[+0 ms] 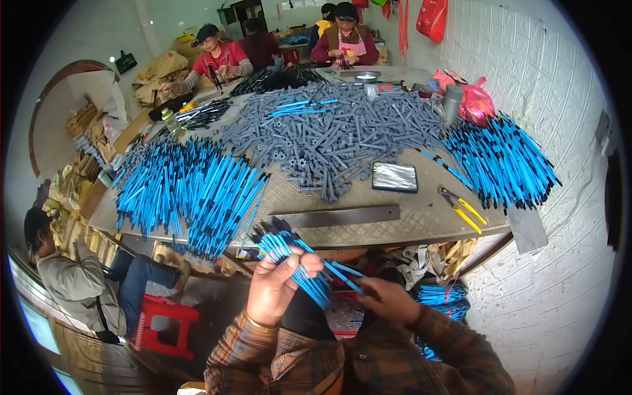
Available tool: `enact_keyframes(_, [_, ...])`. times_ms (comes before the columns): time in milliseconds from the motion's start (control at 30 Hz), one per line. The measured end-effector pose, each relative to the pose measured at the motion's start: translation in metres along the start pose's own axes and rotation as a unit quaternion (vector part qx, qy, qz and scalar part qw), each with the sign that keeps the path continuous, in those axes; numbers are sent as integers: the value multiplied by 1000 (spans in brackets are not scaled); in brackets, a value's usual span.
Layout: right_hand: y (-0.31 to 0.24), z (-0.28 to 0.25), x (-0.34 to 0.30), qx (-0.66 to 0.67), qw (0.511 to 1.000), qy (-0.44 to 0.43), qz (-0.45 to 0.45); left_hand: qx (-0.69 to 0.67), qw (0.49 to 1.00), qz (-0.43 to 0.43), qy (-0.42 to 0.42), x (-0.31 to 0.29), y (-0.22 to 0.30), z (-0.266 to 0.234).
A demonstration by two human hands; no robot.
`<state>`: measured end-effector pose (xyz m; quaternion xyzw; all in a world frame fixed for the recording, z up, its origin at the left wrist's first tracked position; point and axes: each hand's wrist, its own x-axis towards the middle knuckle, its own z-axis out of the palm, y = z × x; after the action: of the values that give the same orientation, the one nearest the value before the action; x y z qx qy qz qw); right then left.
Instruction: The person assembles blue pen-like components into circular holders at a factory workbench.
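Close to my body, in front of the table edge, my left hand (pixel 278 284) is wrapped round a bundle of thin blue rods (pixel 311 287) with black ends. The bundle slants from upper left to lower right, its black tips close together at the top. To its right, my right hand (pixel 390 301) pinches the end of a blue rod (pixel 343 276), which reaches toward the bundle. Whether it is one rod or two cannot be made out. A flat metal bar (pixel 336 216) lies on the table just beyond my hands.
Grey plastic parts (pixel 329 128) cover the table's middle, with blue rod piles at left (pixel 191 191) and right (pixel 503 161). Yellow-handled pliers (pixel 464 209) and a film-wrapped block (pixel 394 177) lie nearer. Co-workers sit across the table; another person (pixel 85 283) sits at left by a red stool (pixel 164 326).
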<state>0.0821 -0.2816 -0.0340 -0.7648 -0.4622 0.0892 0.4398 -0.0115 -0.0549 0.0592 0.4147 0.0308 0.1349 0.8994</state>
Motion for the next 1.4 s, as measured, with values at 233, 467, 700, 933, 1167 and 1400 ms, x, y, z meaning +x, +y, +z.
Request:
enact_keyframes(233, [-22, -60, 40, 71, 992, -100, 19, 95, 988, -82, -89, -3, 14, -5])
enact_keyframes(467, [-45, -44, 75, 45, 972, -65, -220, 120, 953, -119, -250, -7, 29, -22])
enact_keyframes(700, [-58, -29, 95, 117, 937, -107, -313, 143, 921, -331, -149, -4, 31, -13])
enact_keyframes(933, [-73, -8, 112, 201, 895, -143, -371, 145, 860, -487, -49, 8, 5, 3])
enact_keyframes(1167, [-47, 12, 106, 210, 909, -185, -308, 127, 760, -637, 41, 2, 72, -15])
enact_keyframes(1400, [1, 39, 75, 200, 940, -182, -209, 107, 643, -751, 109, 35, 86, -28])
